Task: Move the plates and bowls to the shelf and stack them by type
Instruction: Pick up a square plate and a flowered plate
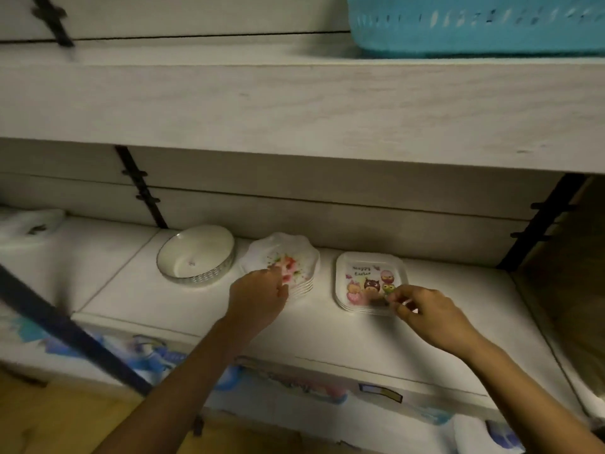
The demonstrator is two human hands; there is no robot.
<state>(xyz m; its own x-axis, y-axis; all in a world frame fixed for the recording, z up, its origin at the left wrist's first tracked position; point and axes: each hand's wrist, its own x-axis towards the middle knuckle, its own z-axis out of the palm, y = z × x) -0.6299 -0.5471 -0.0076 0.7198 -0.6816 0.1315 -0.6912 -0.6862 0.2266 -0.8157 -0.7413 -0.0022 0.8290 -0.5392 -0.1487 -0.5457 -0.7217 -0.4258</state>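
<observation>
On the white shelf (327, 322) stand three groups of dishes. A white bowl (196, 253) with a silver patterned rim sits at the left. In the middle is a stack of scalloped floral plates (288, 257); my left hand (258, 298) rests on its near edge, fingers curled over the rim. At the right lies a stack of square Easter-print plates (366, 276); my right hand (422, 309) pinches its front right corner.
A thick shelf board (294, 109) hangs overhead with a turquoise basket (474, 24) on it. Black brackets (140, 188) run down the back wall. A white plastic bag (29, 224) lies far left. A dark strap (65, 326) crosses at lower left.
</observation>
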